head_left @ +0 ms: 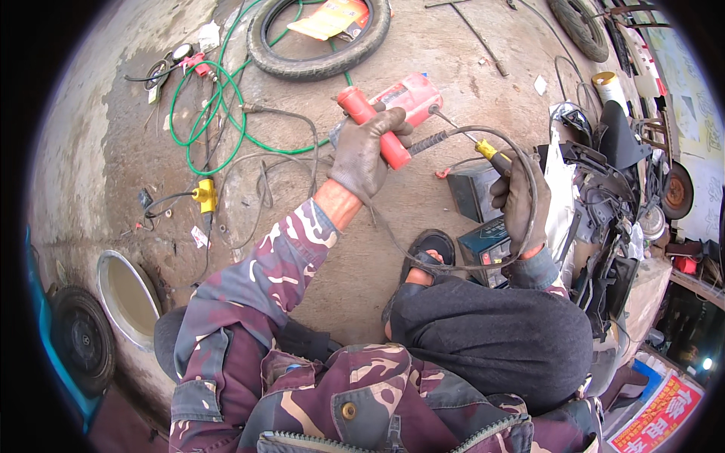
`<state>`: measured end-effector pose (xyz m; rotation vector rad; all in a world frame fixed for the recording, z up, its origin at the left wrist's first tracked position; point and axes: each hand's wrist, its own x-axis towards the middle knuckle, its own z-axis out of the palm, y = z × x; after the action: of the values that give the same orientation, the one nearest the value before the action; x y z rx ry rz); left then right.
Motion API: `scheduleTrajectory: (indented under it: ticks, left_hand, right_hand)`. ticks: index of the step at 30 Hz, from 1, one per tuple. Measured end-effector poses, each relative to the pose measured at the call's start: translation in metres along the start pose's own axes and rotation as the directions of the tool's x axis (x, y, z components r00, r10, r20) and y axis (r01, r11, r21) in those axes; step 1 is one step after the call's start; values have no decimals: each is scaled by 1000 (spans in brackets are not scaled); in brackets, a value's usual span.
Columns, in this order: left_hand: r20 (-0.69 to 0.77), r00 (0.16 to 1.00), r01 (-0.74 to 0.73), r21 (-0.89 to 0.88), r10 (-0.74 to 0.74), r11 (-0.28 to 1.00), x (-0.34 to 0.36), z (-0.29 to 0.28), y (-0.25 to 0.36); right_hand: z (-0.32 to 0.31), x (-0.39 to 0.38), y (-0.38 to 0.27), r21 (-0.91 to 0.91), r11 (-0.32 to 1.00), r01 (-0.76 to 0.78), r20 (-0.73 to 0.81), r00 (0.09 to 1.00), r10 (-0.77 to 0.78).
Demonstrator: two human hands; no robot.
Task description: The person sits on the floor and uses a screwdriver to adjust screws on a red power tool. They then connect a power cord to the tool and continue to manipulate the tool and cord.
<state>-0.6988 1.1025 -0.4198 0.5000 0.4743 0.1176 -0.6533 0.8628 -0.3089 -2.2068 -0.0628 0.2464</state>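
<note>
My left hand [361,155], in a dirty grey work glove, is closed around a red corded power tool [411,100]. The tool has a rounded body and a red cylindrical grip, and its exact kind I cannot make out. From the end of the grip, a black cord [533,200] loops around past my right hand. That gloved right hand [516,198] grips a screwdriver [492,156] with a yellow and black handle. The screwdriver's shaft points up and left, its tip at the right end of the tool's body; whether it touches a screw is hidden.
A tyre [260,57] with an orange packet lies ahead. Left are a green hose [240,143], a yellow connector [204,195] and a white basin [128,298]. Dark boxes [472,189] and piled black parts [596,189] stand right. A T-shaped metal rod [479,38] lies far ahead.
</note>
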Motion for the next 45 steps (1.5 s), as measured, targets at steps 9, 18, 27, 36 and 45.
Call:
scheduleTrajectory:
  ticks: [9,18,27,36,45]
  left_hand:
    - [-18,1000,3,-5,-3,1000,-1,4,4]
    - [-12,1000,4,-24,-5,1000,-1,3,9]
    - [19,1000,-7,13,7,1000,-1,2,2]
    - [1,999,-37,49,37,998,-2,7,-10]
    - [-9,999,-44,65,45,997,-3,5,-11]
  right_hand:
    - [1,8,5,-279,722,633,4,753,-658]
    - [2,-5,-18,-65,997,45,48,998,-42]
    - [-10,-3,-32,-46,960,-276,243,929,278]
    - [-1,3,10,-375,784,495,54,856,-514]
    - [-5,3,16,-305,893,330,-7,937,-349]
